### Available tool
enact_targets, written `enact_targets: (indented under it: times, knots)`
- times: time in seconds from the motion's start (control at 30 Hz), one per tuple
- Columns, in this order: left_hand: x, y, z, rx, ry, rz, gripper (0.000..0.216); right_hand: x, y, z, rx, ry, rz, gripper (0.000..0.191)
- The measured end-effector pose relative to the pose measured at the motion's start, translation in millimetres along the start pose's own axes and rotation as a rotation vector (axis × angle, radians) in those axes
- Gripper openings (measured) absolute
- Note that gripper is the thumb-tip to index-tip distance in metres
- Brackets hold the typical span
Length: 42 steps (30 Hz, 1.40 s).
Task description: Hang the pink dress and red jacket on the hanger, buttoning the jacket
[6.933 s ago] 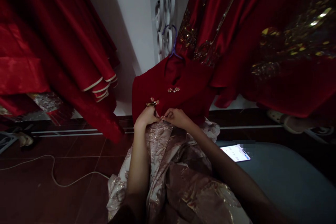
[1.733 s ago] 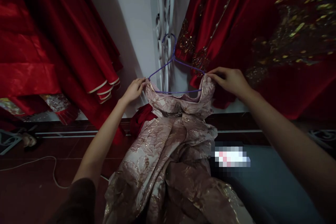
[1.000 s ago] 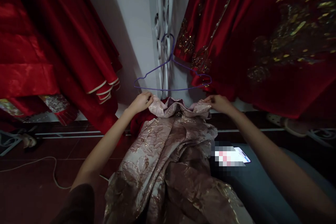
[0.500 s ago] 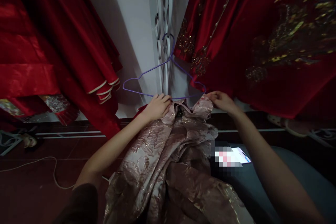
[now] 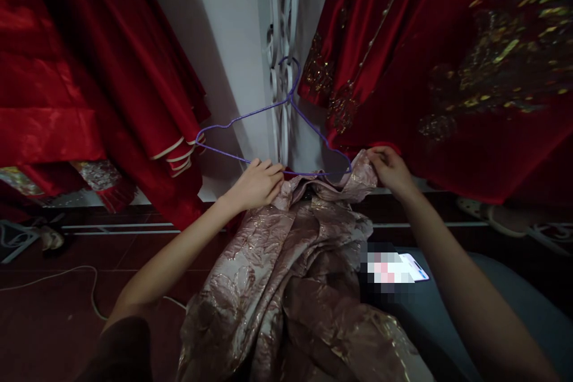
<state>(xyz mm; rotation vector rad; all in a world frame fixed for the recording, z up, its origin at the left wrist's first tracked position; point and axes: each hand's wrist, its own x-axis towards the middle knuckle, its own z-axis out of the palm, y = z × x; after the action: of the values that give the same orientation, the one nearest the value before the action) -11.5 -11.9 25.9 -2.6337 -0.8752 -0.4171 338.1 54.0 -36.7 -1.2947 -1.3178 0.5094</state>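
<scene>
A shiny pinkish garment [image 5: 268,250] with gold-threaded leaf patterns hangs down in front of me, its lower part out of view. My left hand [image 5: 257,184] is closed on its upper left edge and on the lower bar of a purple hanger [image 5: 257,111]. Between finger and thumb, my right hand [image 5: 390,168] pinches the garment's upper right corner, drawn out past the hanger's right end. That end lies against the cloth. The hanger's hook is at a white scrolled metal stand [image 5: 281,42]; whether it bears on it I cannot tell.
Red garments [image 5: 147,71] hang on the left, and red sequined ones [image 5: 430,71] on the right. A lit phone [image 5: 414,267] rests on a grey-blue padded surface [image 5: 487,286]. A thin white cable [image 5: 85,268] runs over the dark red floor. Shoes [image 5: 492,218] are at right.
My right hand has moved right and slightly up, pulling the garment's corner outward. My left hand has slid a little left, and the hanger has tilted, its left end shifting left and up.
</scene>
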Motion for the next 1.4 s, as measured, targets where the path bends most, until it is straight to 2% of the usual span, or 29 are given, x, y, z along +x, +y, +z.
enact_targets:
  times: [0.17,0.4,0.53,0.63,0.7,0.83,0.9,0.97,1.1,1.23,1.4]
  knots:
    - [7.9,6.1,4.5,-0.076,-0.003,0.007,0.030,3.7,-22.6,9.3,-0.057,-0.001,-0.123,0.017]
    - [33.7,14.9,28.4,-0.280,0.036,0.004,0.028,11.0,-78.0,36.0,-0.372,0.062,-0.410,0.020]
    - [45.4,16.2,47.2,-0.433,0.161,-0.060,0.027,20.0,-80.3,44.1,-0.406,0.057,-0.435,0.024]
    - [46.7,7.5,59.8,-0.559,0.347,-0.134,0.026,24.9,-76.1,43.1,-0.457,0.031,-0.467,0.027]
    - [40.2,-7.1,68.8,-0.608,0.498,-0.270,0.024,26.9,-77.5,39.3,-0.481,0.023,-0.495,0.028]
    - [5.8,-51.6,90.2,-0.634,0.745,-0.753,0.024,33.4,-89.6,27.4,-0.506,0.036,-0.504,0.026]
    - [-15.9,-72.3,101.4,-0.622,0.781,-0.940,0.023,39.0,-95.4,21.9,-0.511,0.033,-0.499,0.025]
    - [-33.9,-86.2,112.2,-0.639,0.729,-1.043,0.021,45.2,-98.4,18.1,-0.501,0.010,-0.500,0.022]
    - [-50.4,-91.9,130.4,-0.745,0.639,-1.113,0.020,55.2,-98.3,15.9,-0.451,-0.040,-0.476,0.020]
    - [-52.6,-87.6,137.6,-0.767,0.691,-1.092,0.021,59.2,-100.3,13.1,-0.438,-0.051,-0.498,0.020]
    - [-56.9,-88.1,134.4,-0.756,0.728,-1.005,0.025,60.8,-105.7,8.2,-0.478,-0.045,-0.496,0.022]
